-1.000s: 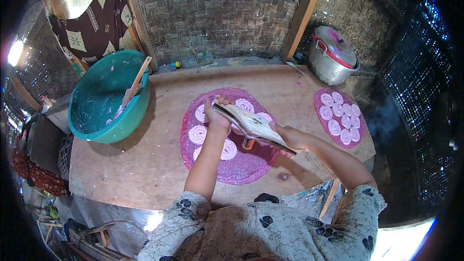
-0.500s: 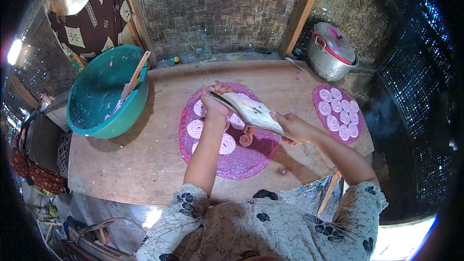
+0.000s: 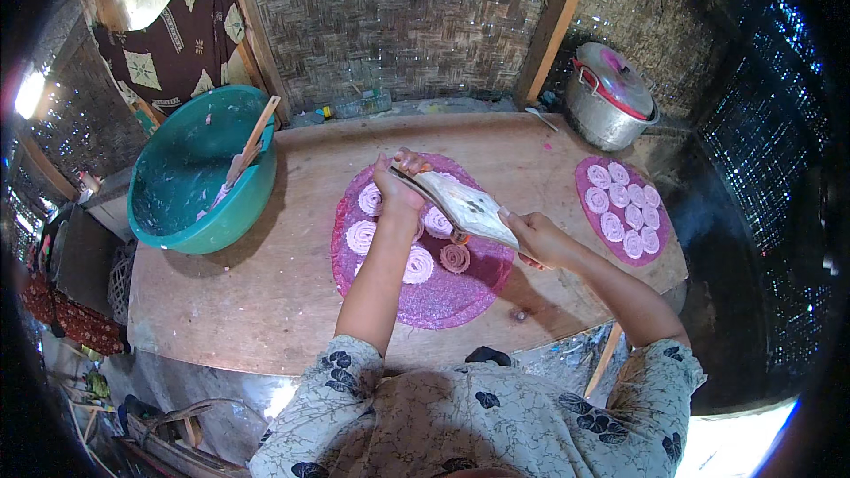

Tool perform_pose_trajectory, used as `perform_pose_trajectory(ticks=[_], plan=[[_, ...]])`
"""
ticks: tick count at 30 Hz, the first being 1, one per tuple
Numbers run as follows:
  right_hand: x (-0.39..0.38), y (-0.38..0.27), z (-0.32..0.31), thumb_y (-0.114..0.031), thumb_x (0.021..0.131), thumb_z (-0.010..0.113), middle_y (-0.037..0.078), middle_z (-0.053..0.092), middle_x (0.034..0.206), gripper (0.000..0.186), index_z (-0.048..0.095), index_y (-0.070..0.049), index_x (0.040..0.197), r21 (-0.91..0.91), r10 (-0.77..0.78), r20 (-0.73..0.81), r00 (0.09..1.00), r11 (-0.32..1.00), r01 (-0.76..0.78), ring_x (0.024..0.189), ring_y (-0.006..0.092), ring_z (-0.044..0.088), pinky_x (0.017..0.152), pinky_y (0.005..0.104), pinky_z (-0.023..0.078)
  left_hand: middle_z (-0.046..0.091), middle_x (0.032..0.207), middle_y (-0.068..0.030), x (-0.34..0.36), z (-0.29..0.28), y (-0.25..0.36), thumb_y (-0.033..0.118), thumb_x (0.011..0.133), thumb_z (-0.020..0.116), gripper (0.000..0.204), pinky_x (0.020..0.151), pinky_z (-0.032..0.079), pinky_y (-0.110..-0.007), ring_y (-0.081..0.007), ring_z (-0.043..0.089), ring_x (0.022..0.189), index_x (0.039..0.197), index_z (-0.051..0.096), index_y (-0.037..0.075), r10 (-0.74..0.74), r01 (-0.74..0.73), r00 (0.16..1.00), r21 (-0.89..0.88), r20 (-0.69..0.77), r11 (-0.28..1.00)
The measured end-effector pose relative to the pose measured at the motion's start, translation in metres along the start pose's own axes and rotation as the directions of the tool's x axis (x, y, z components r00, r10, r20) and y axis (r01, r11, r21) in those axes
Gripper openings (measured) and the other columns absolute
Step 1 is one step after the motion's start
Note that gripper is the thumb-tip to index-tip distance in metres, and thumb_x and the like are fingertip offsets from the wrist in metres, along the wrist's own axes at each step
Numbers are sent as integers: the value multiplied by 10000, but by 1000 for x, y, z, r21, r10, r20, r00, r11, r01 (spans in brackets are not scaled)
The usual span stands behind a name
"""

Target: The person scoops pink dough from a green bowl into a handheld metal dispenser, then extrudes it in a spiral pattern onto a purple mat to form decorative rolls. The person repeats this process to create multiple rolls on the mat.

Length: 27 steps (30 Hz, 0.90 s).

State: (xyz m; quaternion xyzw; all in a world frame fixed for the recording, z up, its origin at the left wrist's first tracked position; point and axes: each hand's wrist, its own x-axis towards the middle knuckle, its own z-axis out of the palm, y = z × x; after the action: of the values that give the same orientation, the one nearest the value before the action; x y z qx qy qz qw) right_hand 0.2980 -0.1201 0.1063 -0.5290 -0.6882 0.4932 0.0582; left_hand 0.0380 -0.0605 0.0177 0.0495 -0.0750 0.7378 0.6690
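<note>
Above the wooden table (image 3: 230,310), both hands (image 3: 400,184) (image 3: 544,241) grip a dark-marked board (image 3: 460,201).

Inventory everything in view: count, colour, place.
Table: 1, brown, centre
Basin: 1, teal, table left
Wooden paddle: 1, brown, in basin
Mesh mats: 2, magenta, table centre and right
Dough spirals: 15 plus, pink, both mats
Lidded pot: 1, silver, back right
Spoon: 1, pale, table's back
Bottle: 1, clear, by back wall
Patterned cloth: 1, brown, upper left
Woven panels: several, brown, back
Clutter: uncountable, mixed, lower left
Dough press: 1, whitish, between hands
Shirt: 1, pale, bottom
Left hand: 1, bare, on press
Right hand: 1, bare, on press
</note>
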Motion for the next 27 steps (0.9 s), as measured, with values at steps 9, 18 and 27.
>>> perform_pose_trajectory(ticks=[9, 18, 27], plan=[[-15, 4, -26, -626, 930, 343, 25, 471, 529, 638, 581, -39, 855, 189, 4, -30, 1000, 982, 2, 391, 104, 425, 347, 264, 324, 525, 1282, -215, -10, 34, -9, 644, 927, 222, 768, 1064, 346, -429, -317, 498, 1194, 1261, 478, 2, -174, 197, 980, 536, -94, 821], [17, 35, 3, -582, 951, 344, 27, 466, 523, 629, 600, -16, 849, 276, -132, -27, 991, 952, 134, 402, 106, 436, 356, 264, 337, 559, 1256, -163, -20, 5, -9, 698, 908, 174, 834, 957, 386, -331, -243, 524, 1115, 1216, 549, 19, -38, 249, 967, 895, -253, 369], [51, 81, 38, -538, 958, 396, 99, 624, 765, 633, 653, 37, 1021, 274, -319, -202, 926, 889, 366, 685, 127, 548, 615, 286, 459, 232, 612, 55, -70, -63, 3, 662, 935, 209, 643, 532, 170, -292, -105, 189, 580, 582, 343, 141, -41, 382, 923, 924, -383, -25]])
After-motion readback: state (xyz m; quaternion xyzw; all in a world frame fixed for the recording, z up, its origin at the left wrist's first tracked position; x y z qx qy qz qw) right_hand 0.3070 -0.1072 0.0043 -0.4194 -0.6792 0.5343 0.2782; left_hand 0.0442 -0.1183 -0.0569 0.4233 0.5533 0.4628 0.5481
